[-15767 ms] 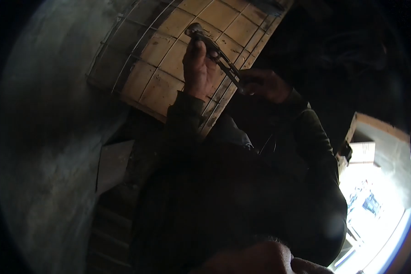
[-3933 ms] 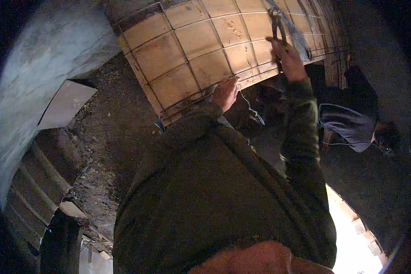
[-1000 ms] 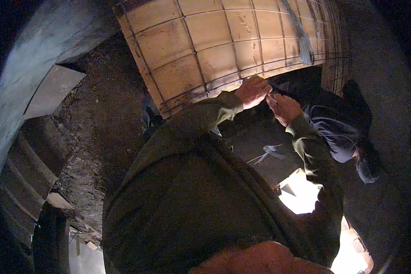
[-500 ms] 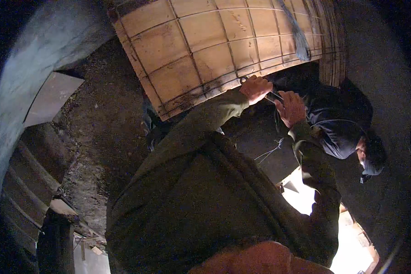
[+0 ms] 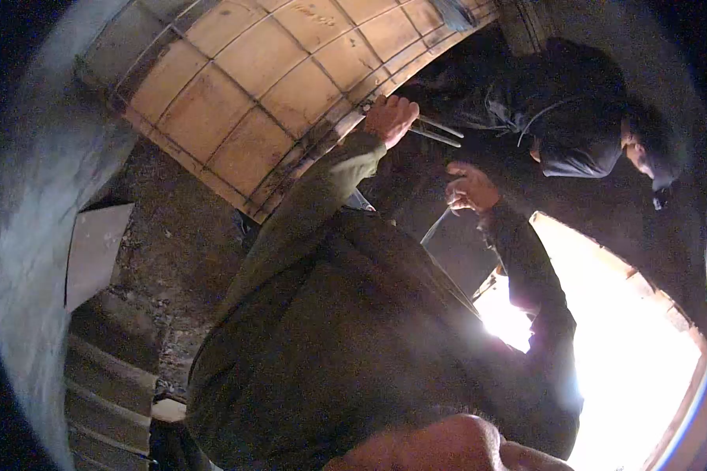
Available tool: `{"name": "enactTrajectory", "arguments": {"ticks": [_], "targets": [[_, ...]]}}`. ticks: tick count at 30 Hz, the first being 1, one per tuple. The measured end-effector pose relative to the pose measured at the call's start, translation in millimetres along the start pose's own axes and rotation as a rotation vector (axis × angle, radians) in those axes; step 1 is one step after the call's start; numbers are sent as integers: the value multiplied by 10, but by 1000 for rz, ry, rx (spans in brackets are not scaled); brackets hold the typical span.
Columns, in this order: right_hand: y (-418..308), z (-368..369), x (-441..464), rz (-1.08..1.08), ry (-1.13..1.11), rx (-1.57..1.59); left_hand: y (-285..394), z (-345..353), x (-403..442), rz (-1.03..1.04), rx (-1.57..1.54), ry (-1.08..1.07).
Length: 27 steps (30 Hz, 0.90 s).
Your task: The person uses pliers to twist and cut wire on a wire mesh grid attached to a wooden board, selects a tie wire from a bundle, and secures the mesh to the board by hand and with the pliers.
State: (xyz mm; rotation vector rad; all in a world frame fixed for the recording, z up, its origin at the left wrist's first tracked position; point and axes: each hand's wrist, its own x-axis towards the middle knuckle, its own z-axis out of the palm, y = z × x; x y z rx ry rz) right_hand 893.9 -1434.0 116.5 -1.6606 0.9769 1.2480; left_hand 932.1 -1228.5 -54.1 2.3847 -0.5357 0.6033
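My left hand (image 5: 393, 119) is closed around a pair of pincers (image 5: 441, 132), at the lower edge of a steel bar mesh (image 5: 255, 100). Its two handles stick out to the right of my fist; the jaws are mostly hidden by the hand and the mesh edge. Below and to the right, my right hand (image 5: 473, 190) is away from the tool, with its index finger raised and the other fingers curled. A thin wire (image 5: 435, 228) runs down from those curled fingers. The mesh lies over pale wooden boards (image 5: 220, 39).
Another person in dark clothes (image 5: 577, 110) is close by at the upper right. A bundle of wire (image 5: 453, 14) hangs at the mesh's top. A bright opening (image 5: 628, 353) lies at the lower right, a grey panel (image 5: 98, 255) at the left.
My right hand has come off the pincer handles and moved down, away from my left hand. The view has turned, so the mesh sits further up and left.
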Motion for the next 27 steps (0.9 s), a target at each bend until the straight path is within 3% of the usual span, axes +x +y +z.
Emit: {"name": "enactTrajectory", "arguments": {"ticks": [3,6,10,13,16,18,20,21,23,24,26,27], "targets": [[414,-221,33,-126,-72,198,-2,-3,20,-34,-56,-43],[380,507,-521,-405,-105,171,-14,1,13,-5,-98,-59],[687,762,-441,-272,-166,275,-12,1,-16,18,-76,-47],[875,74,-103,-335,-111,104,-33,29,-36,23,-70,-96],[826,-616,-47,-668,-122,314,-29,10,-8,5,-98,-110],[626,-647,-20,-773,-116,352,-25,-35,3,-5,-112,-158],[146,-359,-304,-892,967,-746,-16,-103,22,-27,-109,-171],[126,-364,-288,-896,959,-742,-12,-88,17,-41,-143,-224],[85,-399,-246,-628,888,-1024,4,-32,6,-39,-91,-234],[92,-363,-245,-637,886,-1025,-2,-15,17,-38,-49,-237],[240,-200,-316,-390,895,-1541,-23,-94,82,-67,-97,-318],[181,-204,-297,-401,894,-1550,-24,-169,122,-96,-155,-406]]}}
